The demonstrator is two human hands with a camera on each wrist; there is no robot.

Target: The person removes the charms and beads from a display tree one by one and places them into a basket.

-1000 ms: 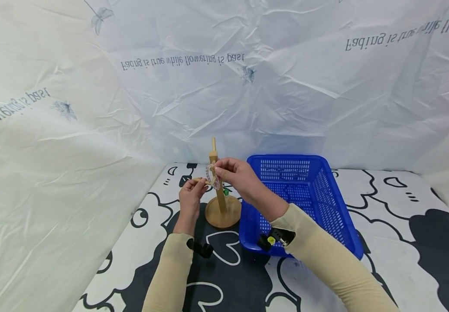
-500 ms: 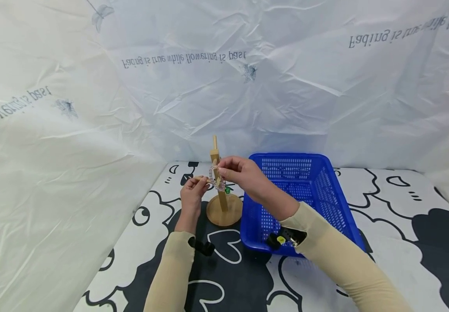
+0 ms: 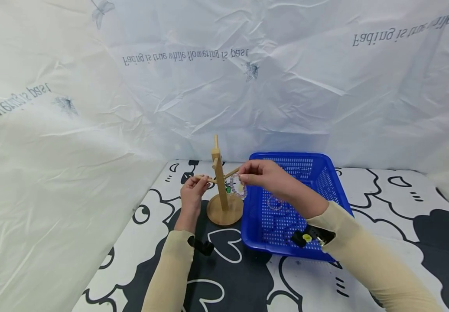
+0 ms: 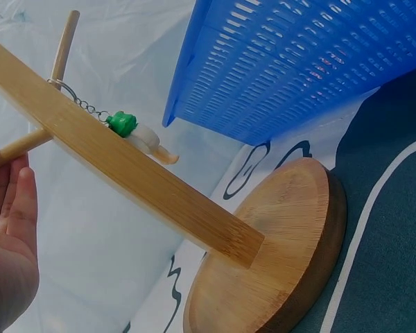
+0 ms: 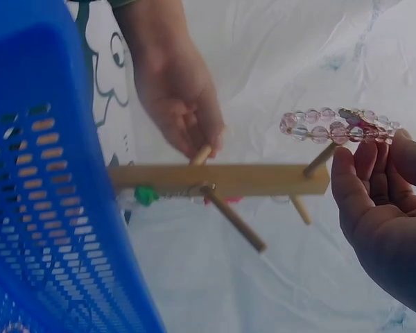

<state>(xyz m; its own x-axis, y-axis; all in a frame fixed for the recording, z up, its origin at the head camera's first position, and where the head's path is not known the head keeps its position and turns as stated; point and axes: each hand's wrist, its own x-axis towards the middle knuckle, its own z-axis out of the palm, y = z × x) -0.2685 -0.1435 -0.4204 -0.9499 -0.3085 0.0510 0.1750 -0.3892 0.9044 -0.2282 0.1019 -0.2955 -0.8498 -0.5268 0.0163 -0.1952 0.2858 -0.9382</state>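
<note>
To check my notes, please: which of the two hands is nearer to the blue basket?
Right. The right hand, holding the beaded bracelet, overlaps the blue basket in the head view. The left hand is farther, across the wooden stand, pinching a peg.

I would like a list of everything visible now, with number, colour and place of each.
Bracelet: one, pinkish and clear, in the right hand
Wooden stand: one, light brown, on the table cover
Keychain: one, green, white and orange, hanging from one peg
Blurred item: one, pink, at the stand
Basket: one, blue, right of the stand
Small ring: at least one, pinkish, in the basket
Table cover: one, black and white, under stand and basket
Sheet: number unclear, white, behind the stand
Wrist devices: two, black, one near each hand
Sleeves: two, beige, one leading to each hand
Left hand: one, bare, holding another peg
Right hand: one, bare, pinching the bracelet
</note>
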